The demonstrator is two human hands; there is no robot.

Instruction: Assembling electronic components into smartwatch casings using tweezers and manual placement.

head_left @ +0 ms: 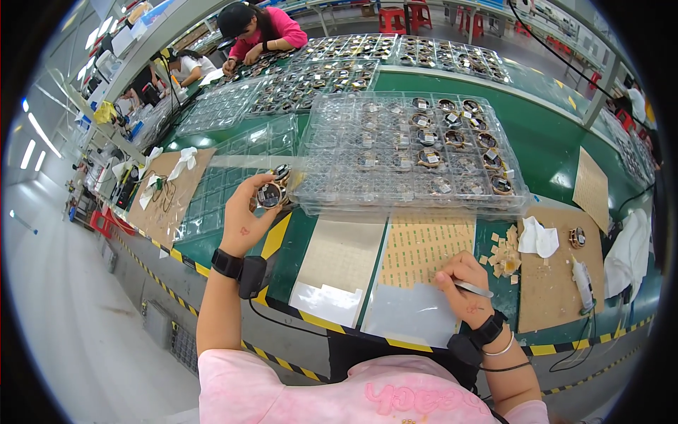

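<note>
My left hand (244, 218) is closed around a round watch-like module (269, 196) with a black face and gold rim, at the left end of the clear trays. Another small round module (282, 172) shows just beyond its fingers; whether the hand holds that one too is unclear. Metal tweezers (476, 288) are gripped in my right hand (463, 286), which rests at the right edge of a tan sheet of small adhesive pieces (427, 247). The sheet's lower part is bare whitish backing (409, 314). Beside it on the left lies a second pale sheet (340, 247).
Stacked clear compartment trays (332, 152) hold round modules, mostly toward the right. Peeled tan scraps (506, 251) lie near a brown board (558, 283) with white tissue (539, 237), a loose module (577, 237) and a white tube (583, 283). A co-worker (282, 28) sits across the bench.
</note>
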